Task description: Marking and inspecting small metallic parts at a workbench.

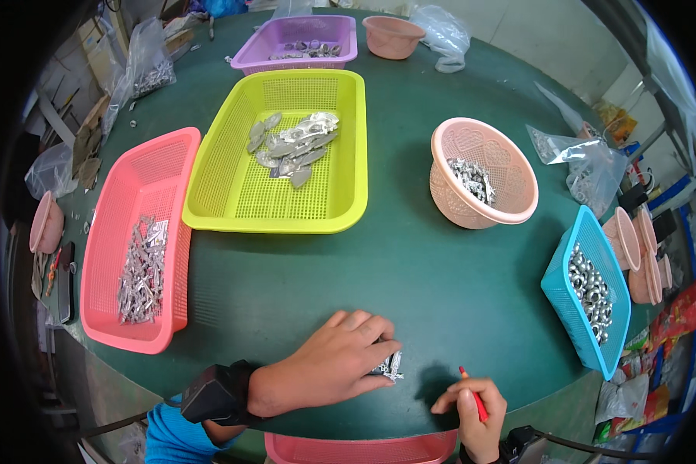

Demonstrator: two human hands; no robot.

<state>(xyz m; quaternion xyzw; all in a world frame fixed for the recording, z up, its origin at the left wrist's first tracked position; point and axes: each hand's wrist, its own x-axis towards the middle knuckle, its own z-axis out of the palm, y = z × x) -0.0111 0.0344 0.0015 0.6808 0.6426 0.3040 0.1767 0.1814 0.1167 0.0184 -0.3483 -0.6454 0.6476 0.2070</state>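
Observation:
My left hand (340, 362) rests on the green tabletop near its front edge. Its fingers curl round small silver metal parts (394, 366), which show between thumb and fingertips; most of them are hidden under the palm. To the right, my right hand (478, 417) is closed round a slim red pen-like tool (481, 407), held apart from the parts and a little above the table. The tool's upper end sticks out past the fingers; its exact kind cannot be made out.
A pink basket (187, 271) of thin silver pieces stands left. Behind are a yellow-green basket (286, 225) with flat grey castings and a purple basket (243, 58). A peach bowl (510, 155) and a blue basket (568, 301) hold metal parts at right. A pink basket (363, 448) lies below the table edge.

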